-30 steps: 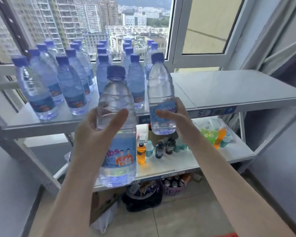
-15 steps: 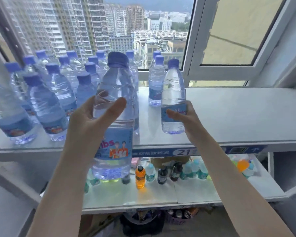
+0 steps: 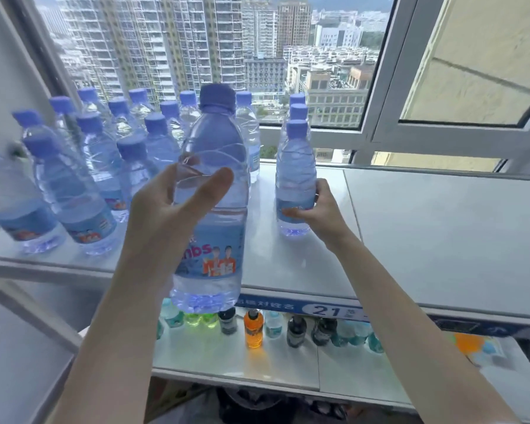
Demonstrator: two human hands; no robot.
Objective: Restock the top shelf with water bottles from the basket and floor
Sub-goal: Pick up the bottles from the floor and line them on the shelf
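Placement step. My right hand (image 3: 322, 212) grips a bottle (image 3: 296, 175) standing on the top shelf (image 3: 410, 240). My left hand (image 3: 166, 215) grips a second bottle (image 3: 214, 191), airborne before the shelf edge; next, I judge: set it upright beside the first.

2 arms show, both bare all the way down to the bottom edge of the frame. The left forearm (image 3: 114, 332) fills the lower left, wide and smooth, and its edges are slightly blurred. The left hand (image 3: 172, 209), near the centre, shows a long thumb with a rounded tip. The right forearm (image 3: 410, 325) comes in from the lower right and narrows toward the wrist. The right hand (image 3: 322, 215), just right of centre, looks smaller in the picture, with its knuckles and a thumb tip in plain sight.
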